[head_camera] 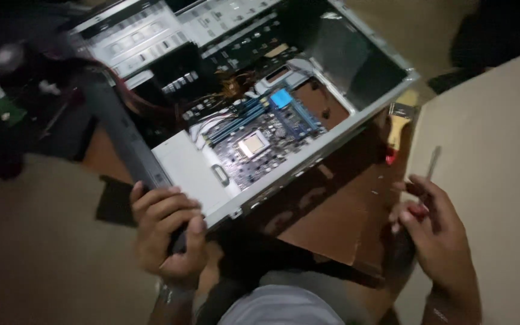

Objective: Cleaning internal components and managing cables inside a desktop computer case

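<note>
Dim brown tabletop point(332, 222) carries an open computer case point(308, 144), tilted on its side, seen from above. Nearest, the left hand point(167, 232) curls tight around the case's lower corner. To the case's right, the right hand point(434, 232) closes its fingers point(419, 189) on a red-handled screwdriver point(425, 180). Inside the case lies the motherboard point(266, 141); beyond it, the drive bays point(151, 36). Just right of the case rests a paintbrush point(399, 123). If the one-handed grip slips, the case could tip, and the loose screwdriver tip might scratch the board.

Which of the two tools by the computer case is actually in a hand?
The screwdriver with the red handle: the right hand grips it, shaft pointing up. The paintbrush with the pale wooden handle lies untouched beside the open case.
</note>
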